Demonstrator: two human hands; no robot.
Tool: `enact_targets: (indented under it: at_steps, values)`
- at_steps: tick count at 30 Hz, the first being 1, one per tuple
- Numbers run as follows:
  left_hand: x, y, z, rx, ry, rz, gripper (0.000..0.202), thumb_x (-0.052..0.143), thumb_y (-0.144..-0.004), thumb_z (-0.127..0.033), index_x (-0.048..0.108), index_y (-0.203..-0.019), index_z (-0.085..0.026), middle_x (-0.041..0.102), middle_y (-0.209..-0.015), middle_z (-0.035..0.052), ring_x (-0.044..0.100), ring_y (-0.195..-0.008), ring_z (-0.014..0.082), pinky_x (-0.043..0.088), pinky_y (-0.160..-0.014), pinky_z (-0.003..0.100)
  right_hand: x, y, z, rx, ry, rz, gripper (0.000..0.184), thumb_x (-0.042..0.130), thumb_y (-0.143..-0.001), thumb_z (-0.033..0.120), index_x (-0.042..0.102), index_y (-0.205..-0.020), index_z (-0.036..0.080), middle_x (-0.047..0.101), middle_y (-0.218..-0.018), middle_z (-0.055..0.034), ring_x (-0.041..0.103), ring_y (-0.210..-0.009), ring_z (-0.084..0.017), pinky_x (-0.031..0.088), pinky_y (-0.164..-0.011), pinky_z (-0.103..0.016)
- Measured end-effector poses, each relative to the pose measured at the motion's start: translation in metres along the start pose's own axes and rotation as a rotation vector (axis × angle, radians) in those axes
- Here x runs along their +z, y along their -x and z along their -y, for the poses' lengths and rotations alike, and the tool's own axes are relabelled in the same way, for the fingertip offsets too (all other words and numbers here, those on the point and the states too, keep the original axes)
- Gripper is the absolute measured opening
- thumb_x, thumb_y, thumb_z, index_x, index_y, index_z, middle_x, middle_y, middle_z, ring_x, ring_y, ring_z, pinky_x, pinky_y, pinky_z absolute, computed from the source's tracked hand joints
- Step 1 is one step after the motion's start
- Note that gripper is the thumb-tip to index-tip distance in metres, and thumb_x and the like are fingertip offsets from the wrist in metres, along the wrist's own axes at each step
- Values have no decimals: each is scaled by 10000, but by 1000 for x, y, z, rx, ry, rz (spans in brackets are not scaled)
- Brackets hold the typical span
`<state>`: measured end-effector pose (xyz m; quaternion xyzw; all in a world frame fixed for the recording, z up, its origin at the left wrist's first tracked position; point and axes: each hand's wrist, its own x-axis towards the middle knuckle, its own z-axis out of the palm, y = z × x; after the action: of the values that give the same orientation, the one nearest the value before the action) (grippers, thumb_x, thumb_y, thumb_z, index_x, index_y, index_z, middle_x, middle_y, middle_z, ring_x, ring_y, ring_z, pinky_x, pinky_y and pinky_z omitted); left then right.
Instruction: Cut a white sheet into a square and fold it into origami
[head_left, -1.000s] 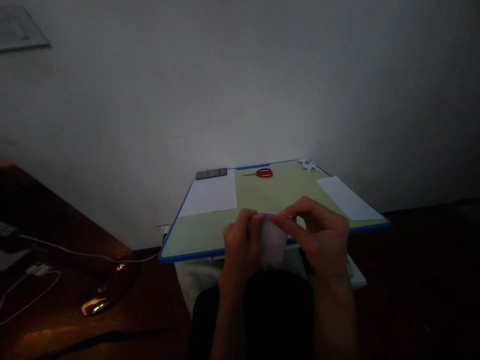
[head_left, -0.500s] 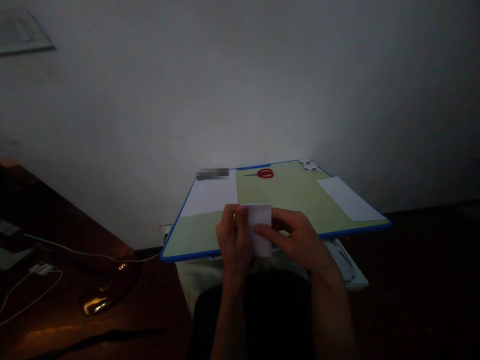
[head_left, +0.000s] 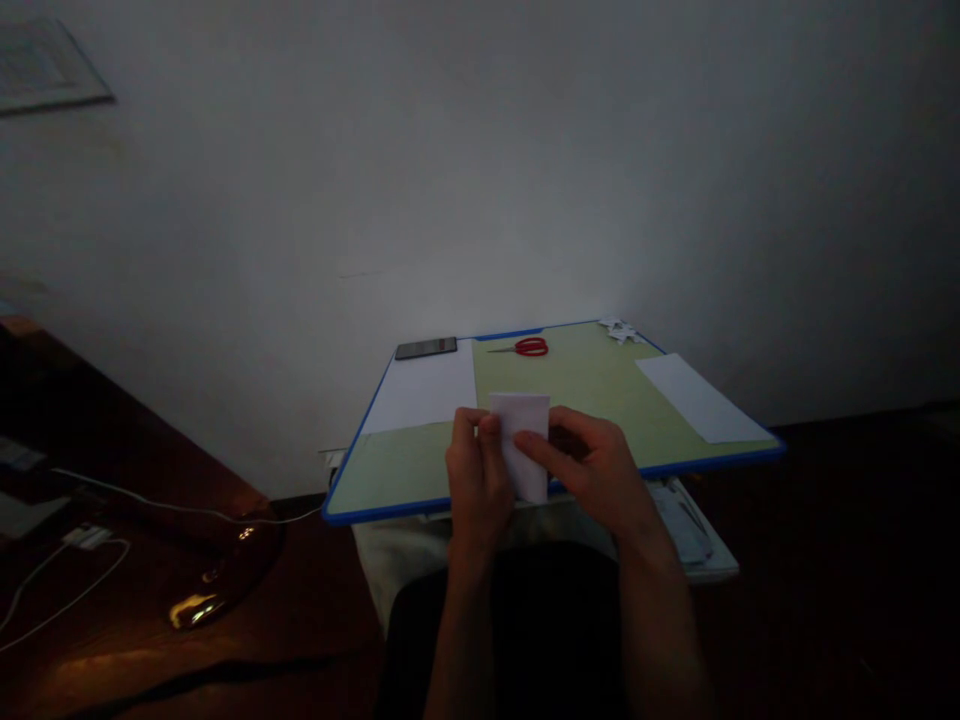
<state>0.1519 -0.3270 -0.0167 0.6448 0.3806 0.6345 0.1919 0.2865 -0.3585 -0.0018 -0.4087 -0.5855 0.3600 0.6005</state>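
So, head view: left hand (head_left: 480, 475) pinches the small white paper (head_left: 521, 418) at its left edge; right hand (head_left: 600, 470) grips its right side, thumb on the face. Paper's upright between them, overlapping the green board (head_left: 585, 378)'s near edge. Red scissors (head_left: 531, 347) lie beyond.

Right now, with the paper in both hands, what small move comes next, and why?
Perhaps have the right hand slide its thumb down the paper to smooth it: that thumb rests on the paper's face, its fingers seem to back it, and the left hand grips the left edge, which should steady it.
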Motion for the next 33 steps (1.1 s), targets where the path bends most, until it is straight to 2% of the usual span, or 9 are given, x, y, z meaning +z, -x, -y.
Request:
enact_targets:
  at_steps: [3,5,9,13,16,17,21,27,33]
  values:
    - [0,0,1,-22,73,5,462,434,-1076,-571,529,-801,-213,532,-615,-42,501,-525,111,376,-482,216,0,-1,-3,-40,15,-73,182,798,-881,385,760,-854,208,753,-823,-17,672,-727,-169,527,-654,-276]
    - [0,0,1,-56,182,83,439,525,-1037,-586,564,-818,-207,551,-622,-45,523,-510,105,392,-451,205,-1,-3,-7,-65,-48,-166,164,809,-875,378,766,-884,220,771,-847,-16,684,-741,-172,536,-666,-275]
    - [-2,-1,-2,-90,391,182,252,812,-893,-399,674,-970,-203,687,-723,-36,641,-558,105,493,-472,185,-3,-9,-14,-85,-234,-317,186,858,-830,339,761,-951,236,803,-892,-18,726,-788,-185,571,-697,-278]
    - [-10,-3,-2,-66,410,155,148,819,-890,-279,770,-1013,-212,750,-785,-18,641,-530,86,513,-462,178,-13,-9,-17,-176,-281,-353,276,872,-809,281,744,-1053,274,795,-922,-9,728,-796,-179,577,-694,-277]
    - [-19,-5,-1,-27,305,201,117,831,-879,-252,825,-993,-224,757,-764,-9,641,-530,88,529,-491,195,-26,-3,-13,-252,-202,-327,435,823,-853,260,702,-1264,334,786,-939,-12,731,-810,-191,578,-668,-286]
    - [-22,-5,-1,-5,268,217,114,835,-875,-245,836,-989,-232,750,-741,-12,636,-530,88,527,-499,197,-30,0,-10,-261,-147,-302,426,817,-854,241,717,-1257,333,786,-930,-14,729,-796,-192,577,-655,-288]
    - [-33,-8,-2,63,180,227,114,838,-869,-217,848,-974,-262,740,-701,-26,641,-553,90,522,-523,195,-42,8,-1,-318,63,-239,152,823,-813,154,813,-906,274,762,-791,6,647,-635,-141,511,-547,-249]
    - [-42,-9,-4,90,177,323,103,775,-917,-209,847,-971,-260,798,-800,3,727,-674,134,567,-605,228,-43,8,-1,-333,118,-228,146,811,-815,125,801,-841,268,719,-692,47,530,-510,-92,436,-478,-224]
    - [-48,-10,-5,114,80,341,121,787,-900,-188,856,-952,-273,823,-788,-18,741,-659,132,566,-633,220,-49,9,-7,-328,109,-35,199,802,-875,150,812,-1000,305,763,-882,16,699,-801,-140,547,-679,-245]
